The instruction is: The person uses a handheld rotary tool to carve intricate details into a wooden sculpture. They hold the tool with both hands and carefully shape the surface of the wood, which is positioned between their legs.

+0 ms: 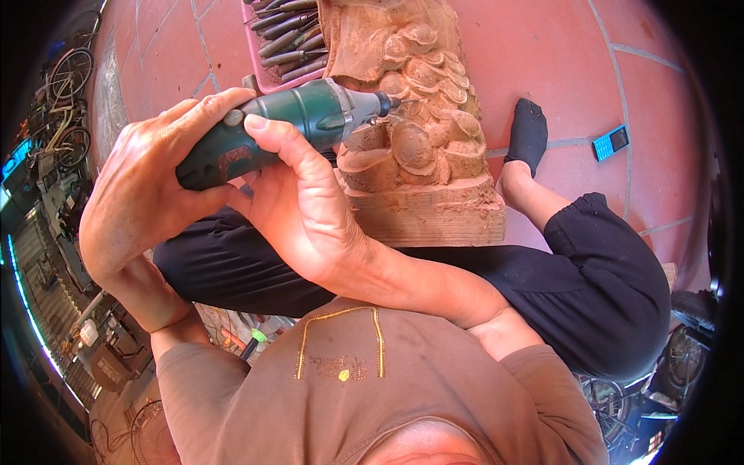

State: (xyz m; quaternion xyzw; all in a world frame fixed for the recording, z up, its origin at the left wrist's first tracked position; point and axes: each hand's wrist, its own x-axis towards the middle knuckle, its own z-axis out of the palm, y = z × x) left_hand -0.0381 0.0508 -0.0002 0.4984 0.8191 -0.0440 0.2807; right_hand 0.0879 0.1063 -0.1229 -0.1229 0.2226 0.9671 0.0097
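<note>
A green and grey die grinder lies across both my hands, its narrow bit pointing right. My left hand wraps around the grinder's rear part from the left. From below, my right hand grips the body, its thumb laid along the near side. The bit reaches over a carved brown wooden block with rounded, coin-like and ingot-like relief shapes. Whether the tip touches the wood I cannot tell. Wood dust and shavings cling to the block's flat near edge.
Behind the grinder, a pink tray holds several dark-handled carving tools. A blue keypad phone lies on the red tiled floor. My black-socked foot rests right of the block. Bicycles and machinery stand far left.
</note>
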